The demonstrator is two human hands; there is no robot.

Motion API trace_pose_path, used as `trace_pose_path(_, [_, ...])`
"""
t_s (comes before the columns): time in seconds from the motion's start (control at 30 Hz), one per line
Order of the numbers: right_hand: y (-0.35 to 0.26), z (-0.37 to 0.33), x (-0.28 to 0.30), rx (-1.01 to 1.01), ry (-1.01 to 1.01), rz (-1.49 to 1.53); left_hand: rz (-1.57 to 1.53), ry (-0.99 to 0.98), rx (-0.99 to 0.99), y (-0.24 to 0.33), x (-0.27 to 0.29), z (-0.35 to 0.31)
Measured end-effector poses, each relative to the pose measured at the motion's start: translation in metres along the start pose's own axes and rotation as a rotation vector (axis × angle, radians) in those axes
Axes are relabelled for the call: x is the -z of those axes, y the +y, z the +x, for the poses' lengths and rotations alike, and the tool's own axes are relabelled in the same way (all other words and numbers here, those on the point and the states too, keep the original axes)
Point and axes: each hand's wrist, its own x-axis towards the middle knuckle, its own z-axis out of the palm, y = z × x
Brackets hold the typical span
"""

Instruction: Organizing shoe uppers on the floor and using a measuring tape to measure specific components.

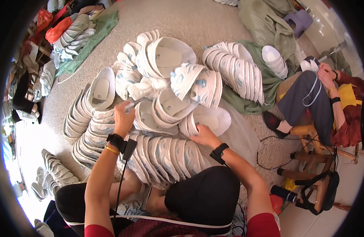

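Note:
White shoe uppers with blue and grey trim lie nested in stacks before me. My right hand [206, 136] grips the near edge of a white shoe upper [214, 118] whose opening faces up. My left hand [124, 117] is raised beside the middle stacks, with its fingers closed around a small greyish thing too unclear to name. Just right of it lies a short nested group of uppers [147, 120]. A long row of nested uppers [162, 160] stretches between my forearms, close to my knees. Another stack [101, 94] curves along at the left.
More uppers [233, 73] lie on a green cloth [245, 100] at the right. A seated person [328, 102] works there with both hands beside a wooden stool [314, 158]. A black bottle [283, 193] and a cable lie near the stool. Further stacks [57, 168] stand at the left.

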Motion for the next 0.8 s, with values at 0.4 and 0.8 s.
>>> trace_pose_path(0.4, [-0.003, -0.038, 0.009, -0.253, 0.073, -0.084, -0.467, -0.456, -0.077, 0.107, -0.015, -0.020])
trace_pose_path(0.8, [0.007, -0.090, 0.115, -0.119, -0.144, 0.220, -0.221, -0.360, -0.319, 0.109, -0.049, -0.040])
